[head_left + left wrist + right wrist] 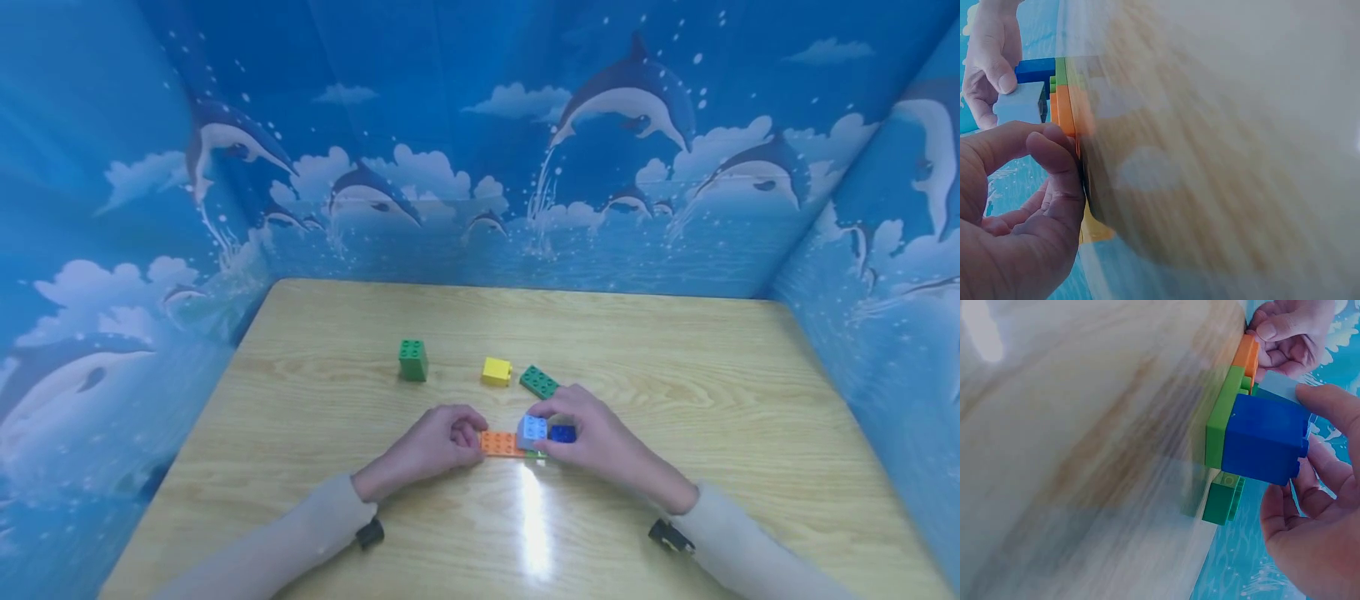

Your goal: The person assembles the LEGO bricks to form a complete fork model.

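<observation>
My right hand [592, 429] pinches a light blue brick [535, 427] between thumb and fingers, just above where an orange brick and a light green plate meet. That light green plate [1219, 428] carries a dark blue brick [1266, 437] at its right end, partly behind the right hand in the head view. In line with it on the left lies the flat orange brick [498, 443]. Around its left end, the thumb and curled fingers of my left hand [442, 437] grip it. Whether the light blue brick touches the studs below is hard to see.
Behind the hands lie a dark green brick [539, 382] and a yellow brick [496, 372] turned on its side. A tall green stack [413, 360] stands farther left. Dolphin-printed sheets [480, 167] enclose the wooden table [337, 333] on the back and sides.
</observation>
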`<action>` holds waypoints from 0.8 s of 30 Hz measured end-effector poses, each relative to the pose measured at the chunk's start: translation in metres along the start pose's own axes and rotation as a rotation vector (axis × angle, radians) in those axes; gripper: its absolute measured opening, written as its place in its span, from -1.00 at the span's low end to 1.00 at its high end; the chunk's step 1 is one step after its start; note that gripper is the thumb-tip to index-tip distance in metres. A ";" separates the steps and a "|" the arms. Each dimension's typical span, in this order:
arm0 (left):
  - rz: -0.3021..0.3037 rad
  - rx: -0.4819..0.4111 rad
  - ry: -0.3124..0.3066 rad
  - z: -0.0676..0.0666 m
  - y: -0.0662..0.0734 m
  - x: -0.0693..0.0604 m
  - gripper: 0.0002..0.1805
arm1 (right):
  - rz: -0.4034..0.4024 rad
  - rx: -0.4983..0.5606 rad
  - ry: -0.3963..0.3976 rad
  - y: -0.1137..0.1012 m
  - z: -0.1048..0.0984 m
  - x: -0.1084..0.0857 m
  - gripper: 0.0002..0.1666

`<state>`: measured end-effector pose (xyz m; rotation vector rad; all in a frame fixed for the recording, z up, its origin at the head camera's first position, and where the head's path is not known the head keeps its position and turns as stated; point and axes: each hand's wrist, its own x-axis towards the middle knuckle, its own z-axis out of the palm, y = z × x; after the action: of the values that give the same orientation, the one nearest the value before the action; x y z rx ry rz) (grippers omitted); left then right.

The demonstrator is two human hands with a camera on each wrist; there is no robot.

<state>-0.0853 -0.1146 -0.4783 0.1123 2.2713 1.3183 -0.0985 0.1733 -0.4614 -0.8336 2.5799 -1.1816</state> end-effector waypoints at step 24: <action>0.015 0.021 -0.015 0.001 0.000 0.001 -0.59 | 0.035 -0.031 -0.041 -0.002 0.009 -0.003 -0.52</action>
<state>-0.0859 -0.1136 -0.4793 0.1465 2.2765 1.2977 -0.0920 0.1685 -0.4660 -0.8066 2.5757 -1.1060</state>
